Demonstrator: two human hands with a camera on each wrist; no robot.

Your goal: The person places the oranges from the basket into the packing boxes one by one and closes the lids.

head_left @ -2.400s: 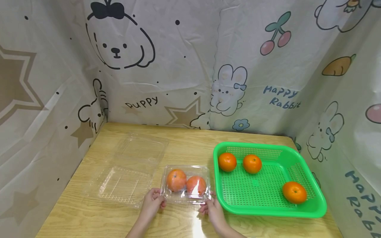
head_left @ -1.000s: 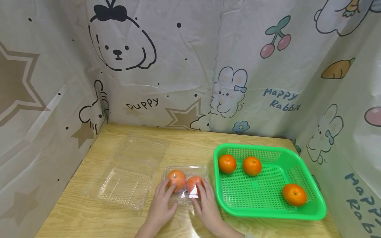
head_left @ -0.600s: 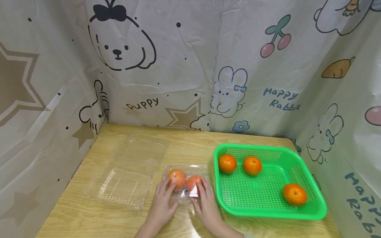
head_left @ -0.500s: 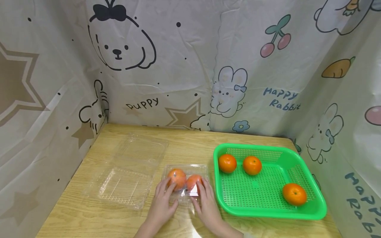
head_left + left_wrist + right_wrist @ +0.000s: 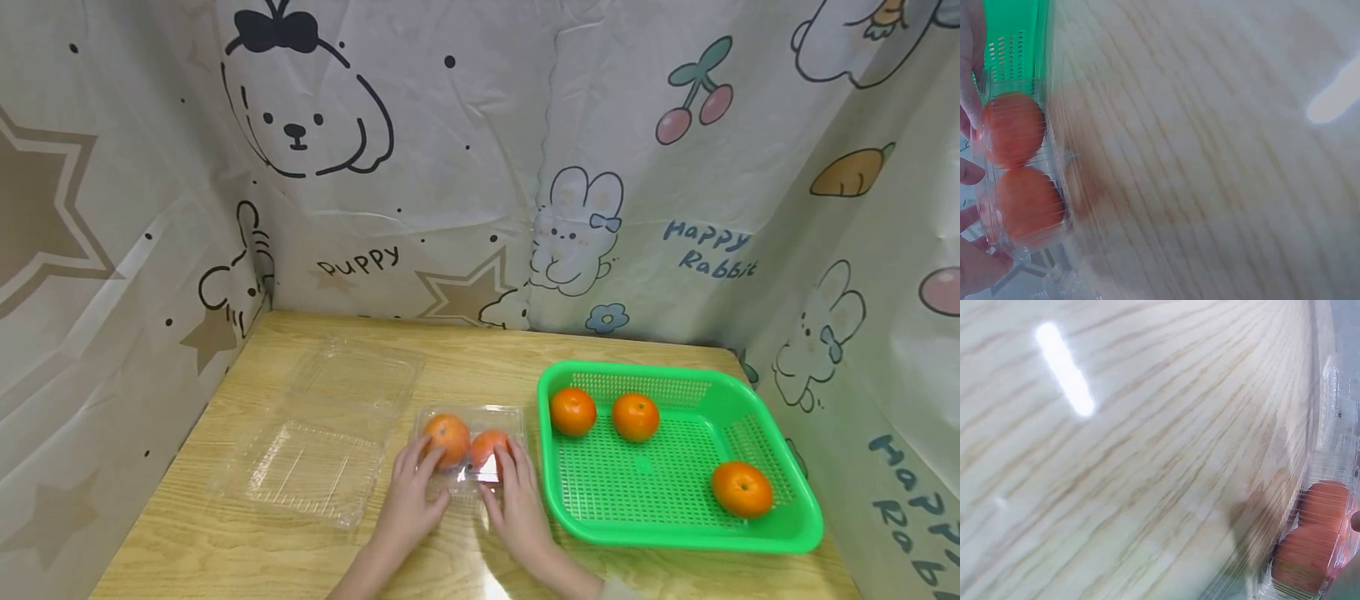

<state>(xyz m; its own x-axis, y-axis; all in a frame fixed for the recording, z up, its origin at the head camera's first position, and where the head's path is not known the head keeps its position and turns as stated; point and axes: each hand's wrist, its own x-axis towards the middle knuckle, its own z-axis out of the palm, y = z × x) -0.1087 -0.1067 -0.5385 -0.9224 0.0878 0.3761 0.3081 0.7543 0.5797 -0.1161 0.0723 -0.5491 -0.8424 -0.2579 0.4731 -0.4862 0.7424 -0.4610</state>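
Note:
A small clear plastic clamshell box (image 5: 468, 412) holds two oranges, the left orange (image 5: 447, 435) and the right orange (image 5: 486, 450), under its lid. My left hand (image 5: 407, 504) grips its near left side, fingers over the lid and thumb towards the front. My right hand (image 5: 521, 512) grips the near right side in the same way. From the left wrist, both oranges (image 5: 1015, 130) show through the box's ribbed plastic, with fingers (image 5: 979, 269) at its edge. The right wrist view catches the box (image 5: 1332, 465) at its right edge; most of that hand is out of frame.
Right of the box stands a green plastic basket (image 5: 678, 542) with three oranges (image 5: 636, 417) inside. A second clear clamshell (image 5: 315, 467) lies unfolded on the wooden table (image 5: 465, 367) to the left. Patterned cloth (image 5: 465, 167) hangs behind and at both sides.
Both hands went from the box's front corners to over its near sides, fingers on the lid. In the last half second the box has shifted slightly up in the head view, away from me.

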